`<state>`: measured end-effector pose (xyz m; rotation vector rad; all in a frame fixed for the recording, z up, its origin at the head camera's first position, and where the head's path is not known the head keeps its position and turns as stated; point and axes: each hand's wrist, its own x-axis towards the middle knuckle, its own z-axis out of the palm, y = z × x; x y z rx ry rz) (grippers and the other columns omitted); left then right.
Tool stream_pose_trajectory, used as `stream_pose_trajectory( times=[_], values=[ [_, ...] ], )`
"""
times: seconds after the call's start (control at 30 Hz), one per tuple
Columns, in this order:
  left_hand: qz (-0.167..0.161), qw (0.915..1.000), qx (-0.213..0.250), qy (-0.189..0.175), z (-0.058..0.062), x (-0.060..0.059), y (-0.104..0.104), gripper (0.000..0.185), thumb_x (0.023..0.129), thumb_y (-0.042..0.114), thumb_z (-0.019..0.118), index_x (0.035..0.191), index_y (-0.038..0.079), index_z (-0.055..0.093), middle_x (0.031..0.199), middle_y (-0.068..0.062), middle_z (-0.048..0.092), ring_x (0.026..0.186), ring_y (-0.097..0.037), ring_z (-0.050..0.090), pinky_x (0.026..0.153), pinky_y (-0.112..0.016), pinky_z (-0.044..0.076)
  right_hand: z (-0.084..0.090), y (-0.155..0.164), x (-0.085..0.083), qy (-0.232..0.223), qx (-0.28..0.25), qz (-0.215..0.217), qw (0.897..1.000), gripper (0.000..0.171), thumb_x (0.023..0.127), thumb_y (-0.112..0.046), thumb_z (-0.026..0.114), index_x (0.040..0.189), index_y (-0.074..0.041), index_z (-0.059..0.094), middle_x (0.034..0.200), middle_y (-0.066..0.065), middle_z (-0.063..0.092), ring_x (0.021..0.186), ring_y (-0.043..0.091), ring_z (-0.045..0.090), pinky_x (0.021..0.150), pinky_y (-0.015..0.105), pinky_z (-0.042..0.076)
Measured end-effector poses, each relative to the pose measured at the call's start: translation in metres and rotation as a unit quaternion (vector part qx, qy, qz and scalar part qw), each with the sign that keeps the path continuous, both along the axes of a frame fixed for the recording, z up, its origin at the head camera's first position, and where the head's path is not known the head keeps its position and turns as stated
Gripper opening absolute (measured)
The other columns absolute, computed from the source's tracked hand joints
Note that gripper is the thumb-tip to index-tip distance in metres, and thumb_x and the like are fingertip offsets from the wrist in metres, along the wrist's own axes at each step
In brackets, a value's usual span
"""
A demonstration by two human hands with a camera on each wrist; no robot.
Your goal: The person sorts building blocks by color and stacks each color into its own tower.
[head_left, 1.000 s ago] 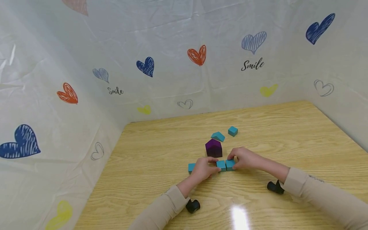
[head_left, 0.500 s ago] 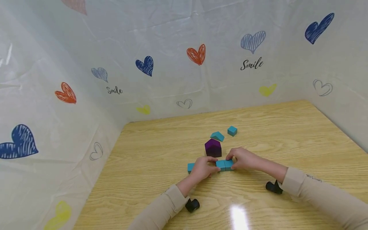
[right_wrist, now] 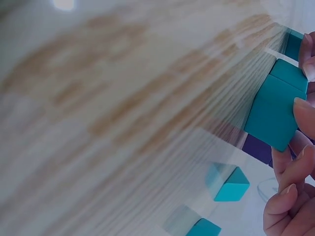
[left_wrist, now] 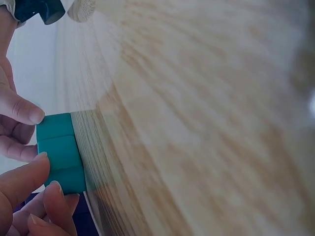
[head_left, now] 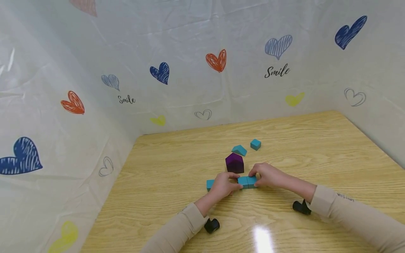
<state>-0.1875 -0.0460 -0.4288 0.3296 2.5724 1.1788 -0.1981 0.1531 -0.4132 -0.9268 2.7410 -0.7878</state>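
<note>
Two blue cube blocks sit side by side with faces together on the wooden table [head_left: 177, 165]. My left hand [head_left: 223, 185] pinches the left cube [head_left: 242, 181] between thumb and fingers. The right cube [head_left: 251, 181] is pinched by my right hand [head_left: 268, 174] from its outer side. In the right wrist view, the seam between the nearer cube [right_wrist: 273, 110] and the farther cube [right_wrist: 290, 73] is a thin line. Just behind the pair stands a purple house-shaped block [head_left: 235, 163]. Another blue block [head_left: 210, 184] lies left of my left hand, partly hidden by it.
Beyond the purple block lie a blue triangular block [head_left: 239, 150] and a blue cube [head_left: 255, 144]. Black cylindrical pieces [head_left: 212, 226] hang at both wrists. A white sheet printed with hearts [head_left: 190, 95] encloses the table's back and sides.
One second ago a narrow gap parted the two cubes. The right hand has brought its cube left against the other; both hands keep their hold.
</note>
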Motion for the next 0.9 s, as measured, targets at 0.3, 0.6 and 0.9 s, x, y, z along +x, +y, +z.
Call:
stream_pose_trajectory(
  times=[0.3,0.6,0.9],
  values=[
    [-0.011,0.9983,-0.041,0.041,-0.001,0.001,0.0,0.033,0.079,0.022,0.072,0.11,0.011,0.068,0.115,-0.004,0.063,0.109,-0.021,0.055,0.082,-0.028,0.048,0.005,0.002,0.001,-0.027,0.005,-0.008,1.0,0.033,0.072,-0.009,0.076,0.101,0.003,0.066,0.097,0.008,0.062,0.087,0.023,0.058,0.075,0.034,0.05],
    [-0.009,0.9993,-0.023,0.029,0.001,0.002,0.0,0.033,0.079,0.02,0.073,0.11,0.01,0.067,0.118,-0.007,0.061,0.1,-0.017,0.055,0.061,-0.019,0.04,0.026,0.029,-0.044,-0.013,-0.039,-0.117,0.992,0.036,0.083,-0.013,0.066,0.11,0.01,0.06,0.098,0.021,0.062,0.084,0.03,0.058,0.066,0.035,0.048],
    [-0.009,0.9992,-0.028,0.027,0.003,0.003,0.0,0.035,0.079,0.02,0.072,0.112,0.011,0.066,0.12,-0.006,0.06,0.089,-0.012,0.053,0.055,-0.018,0.035,0.013,0.044,-0.098,-0.07,-0.049,-0.191,0.978,0.051,0.086,-0.019,0.062,0.122,0.014,0.048,0.116,0.031,0.053,0.105,0.042,0.05,0.086,0.047,0.044]
  ],
)
